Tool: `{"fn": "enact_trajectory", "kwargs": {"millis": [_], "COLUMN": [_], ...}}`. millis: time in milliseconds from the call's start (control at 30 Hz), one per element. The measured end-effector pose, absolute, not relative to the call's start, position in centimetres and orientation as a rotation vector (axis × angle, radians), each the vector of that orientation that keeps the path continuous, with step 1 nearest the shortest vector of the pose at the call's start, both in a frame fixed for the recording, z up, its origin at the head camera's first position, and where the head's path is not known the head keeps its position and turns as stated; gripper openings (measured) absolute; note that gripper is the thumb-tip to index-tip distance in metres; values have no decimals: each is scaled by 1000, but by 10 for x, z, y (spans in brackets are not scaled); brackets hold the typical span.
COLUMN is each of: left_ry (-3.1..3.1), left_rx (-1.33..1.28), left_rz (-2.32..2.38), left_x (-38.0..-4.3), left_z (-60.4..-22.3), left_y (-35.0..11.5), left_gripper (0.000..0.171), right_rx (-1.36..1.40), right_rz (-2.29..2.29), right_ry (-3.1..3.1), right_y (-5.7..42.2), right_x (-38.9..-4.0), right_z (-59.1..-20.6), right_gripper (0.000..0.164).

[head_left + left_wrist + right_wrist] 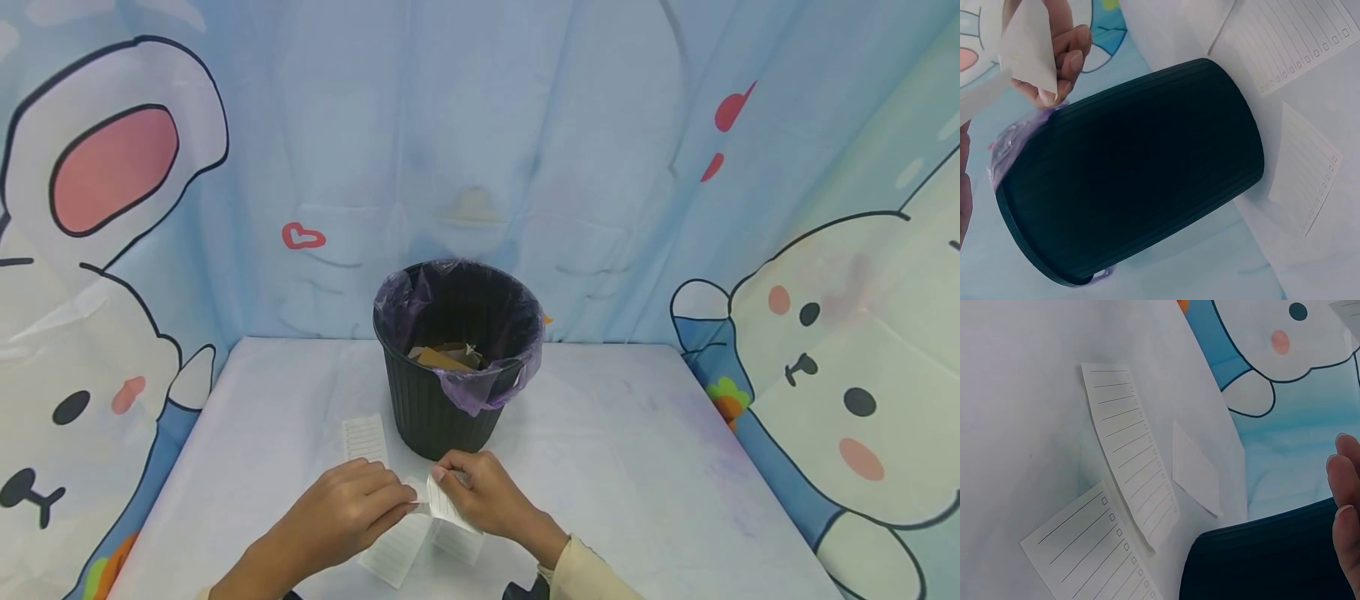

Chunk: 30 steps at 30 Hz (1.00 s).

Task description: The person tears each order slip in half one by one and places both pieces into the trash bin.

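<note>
My left hand (356, 504) pinches the edge of a white paper between thumb and fingers, low in front of the bin. Close beside it, my right hand (487, 493) pinches a lined paper slip (447, 502). In the left wrist view the right hand's curled fingers hold a white piece of paper (1029, 53), and another pale strip enters from the left. Whether both hands hold one sheet or two pieces, I cannot tell. Beneath the hands lie lined slips (396, 552) with small checkboxes, partly hidden; the right wrist view shows a long slip (1132, 450) close up.
A black ribbed bin (438, 417) with a purple plastic liner (487, 387) stands just beyond the hands. Inside it are brown, cardboard-like scraps (442, 358). Another slip (365, 437) lies left of the bin on the white table (637, 467). A cartoon-printed curtain (600, 167) encloses the table.
</note>
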<state>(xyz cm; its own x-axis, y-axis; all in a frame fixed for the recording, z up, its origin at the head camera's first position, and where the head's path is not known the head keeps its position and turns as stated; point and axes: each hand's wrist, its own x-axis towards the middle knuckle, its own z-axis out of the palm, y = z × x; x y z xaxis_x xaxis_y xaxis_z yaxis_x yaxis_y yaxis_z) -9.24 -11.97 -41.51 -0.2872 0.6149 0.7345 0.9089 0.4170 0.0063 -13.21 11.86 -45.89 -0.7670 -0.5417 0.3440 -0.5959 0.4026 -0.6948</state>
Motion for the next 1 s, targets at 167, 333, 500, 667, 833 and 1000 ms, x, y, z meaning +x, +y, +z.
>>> {"fn": "enact_trajectory", "kwargs": {"millis": [167,333,500,667,833,1000], "left_ry": [-2007,-2019,-2019,-2026,-2029,-2026], "left_rx": [-1292,-1286,-1287,-1289,-1287,-1277], "left_rz": [-577,-582,-580,-590,-598,-593], "left_x": [-93,-92,-92,-91,-91,-89], "left_z": [-415,-414,-414,-414,-413,-412], "left_y": [-120,-120,-120,-120,-121,-120], "left_gripper": [18,19,15,5,4,18], "right_rx": [1054,1052,1041,1044,1053,1049], "right_rz": [1297,1291,1287,1285,1286,1271], "right_ry": [-2571,-2579,-2589,-2590,-2583,-2586], "right_y": [119,119,119,119,119,119], "right_x": [-132,-132,-132,-132,-131,-131], "right_z": [-460,-459,-459,-458,-459,-459], "right_gripper": [16,16,16,15,16,16]}}
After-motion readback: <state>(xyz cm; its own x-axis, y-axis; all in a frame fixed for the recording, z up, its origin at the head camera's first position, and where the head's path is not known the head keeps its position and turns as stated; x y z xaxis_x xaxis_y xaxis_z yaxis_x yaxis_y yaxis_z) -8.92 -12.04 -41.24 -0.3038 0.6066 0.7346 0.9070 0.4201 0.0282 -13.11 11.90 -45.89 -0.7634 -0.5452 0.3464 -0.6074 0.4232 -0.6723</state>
